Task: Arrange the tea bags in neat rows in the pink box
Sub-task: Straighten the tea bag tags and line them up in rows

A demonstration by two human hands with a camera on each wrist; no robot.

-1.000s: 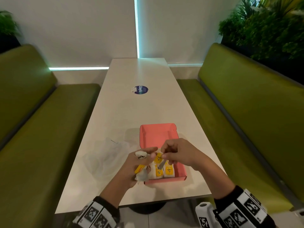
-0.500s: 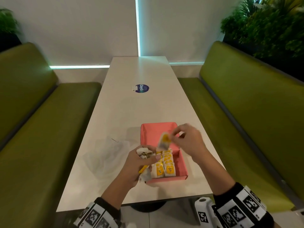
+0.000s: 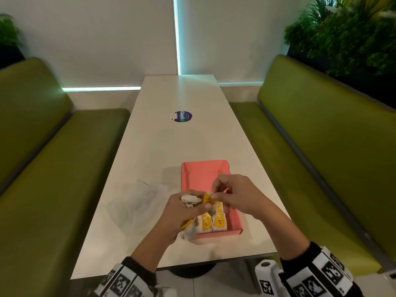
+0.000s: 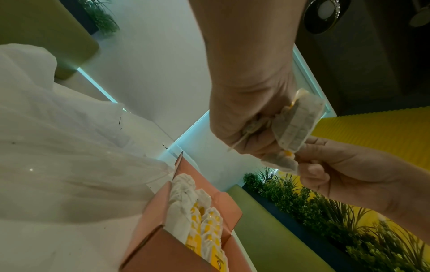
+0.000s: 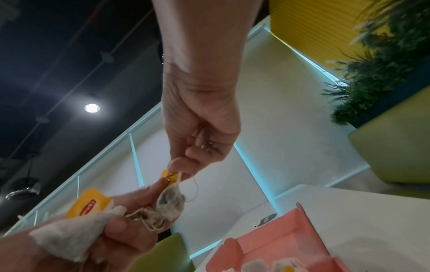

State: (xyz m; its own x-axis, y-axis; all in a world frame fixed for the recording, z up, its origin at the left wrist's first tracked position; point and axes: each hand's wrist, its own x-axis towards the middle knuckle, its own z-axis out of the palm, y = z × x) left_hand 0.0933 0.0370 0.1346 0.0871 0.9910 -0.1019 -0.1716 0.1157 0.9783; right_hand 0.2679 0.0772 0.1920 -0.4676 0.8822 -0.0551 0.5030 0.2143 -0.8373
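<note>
Left hand (image 3: 182, 213) grips a bunch of tea bags (image 5: 69, 233), strings tangled. Right hand (image 3: 235, 198) pinches one bag's yellow tag (image 3: 209, 199) right at the left thumb, pulling a single bag (image 5: 171, 202) free. Pink box (image 3: 203, 172) sits on the table (image 3: 171, 146) just under and beyond both hands; its near end holds two rows of bags (image 3: 214, 221), far end bare. Plastic wrap (image 3: 137, 202) lies left of the left hand.

To do this well, I'd say: pull slowly so the string doesn't drag other bags out, ease the left grip slightly, then set the bag upright, tag facing up, touching the last bag in a row.
</note>
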